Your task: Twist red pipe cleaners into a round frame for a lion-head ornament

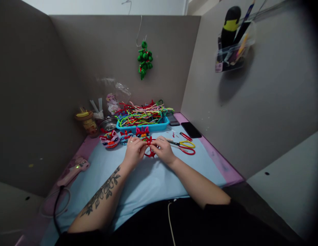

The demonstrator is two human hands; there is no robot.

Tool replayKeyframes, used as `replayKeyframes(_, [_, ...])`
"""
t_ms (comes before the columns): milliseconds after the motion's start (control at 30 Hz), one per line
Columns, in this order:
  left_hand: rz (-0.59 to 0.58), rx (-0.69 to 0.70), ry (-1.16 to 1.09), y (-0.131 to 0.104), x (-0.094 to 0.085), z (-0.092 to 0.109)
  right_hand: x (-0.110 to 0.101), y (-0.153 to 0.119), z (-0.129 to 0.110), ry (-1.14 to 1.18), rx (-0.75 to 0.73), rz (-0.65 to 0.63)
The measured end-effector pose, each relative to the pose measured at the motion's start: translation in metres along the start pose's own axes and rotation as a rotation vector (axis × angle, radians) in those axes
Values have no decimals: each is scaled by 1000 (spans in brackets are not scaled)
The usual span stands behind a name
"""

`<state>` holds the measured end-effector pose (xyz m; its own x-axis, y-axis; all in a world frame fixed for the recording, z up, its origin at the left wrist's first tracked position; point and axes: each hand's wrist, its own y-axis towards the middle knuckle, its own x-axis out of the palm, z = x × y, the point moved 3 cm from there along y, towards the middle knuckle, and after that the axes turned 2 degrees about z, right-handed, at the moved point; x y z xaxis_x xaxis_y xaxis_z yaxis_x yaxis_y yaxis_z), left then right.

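Observation:
Between my two hands is a red piece bent from fuzzy pipe cleaners [150,152], with a loop hanging below the fingers. My left hand [135,149] pinches its left side near the top. On the other side, the fingertips of my right hand [162,149] close on it too, almost touching the left ones. Just behind the hands sit finished-looking pipe-cleaner animal heads: a pink and red one [109,139], a blue and red one [125,136] and a red one with pink ears [142,132], partly covered by my hands.
A blue tray [142,128] heaped with coloured pipe cleaners stands behind. Scissors [183,146] with yellow and red handles, a red cutter [186,136] and a phone [191,130] lie right. A pink glue gun [74,171] lies left, its cord trailing. Partition walls enclose the table.

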<state>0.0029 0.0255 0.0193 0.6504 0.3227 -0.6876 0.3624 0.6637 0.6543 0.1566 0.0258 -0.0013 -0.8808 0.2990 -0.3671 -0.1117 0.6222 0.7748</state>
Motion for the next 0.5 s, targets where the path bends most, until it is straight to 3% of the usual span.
replayKeyframes(133, [6,-51,-86,0,1,-3,-1,1,-2,1,-20,21])
replayKeyframes(267, [55,-238,-244,1,2,-12,2,-1,-3,10,-62,-42])
replayKeyframes(500, [-31,-391,-442,2,3,-15,7,-2,-7,58,-127,-148])
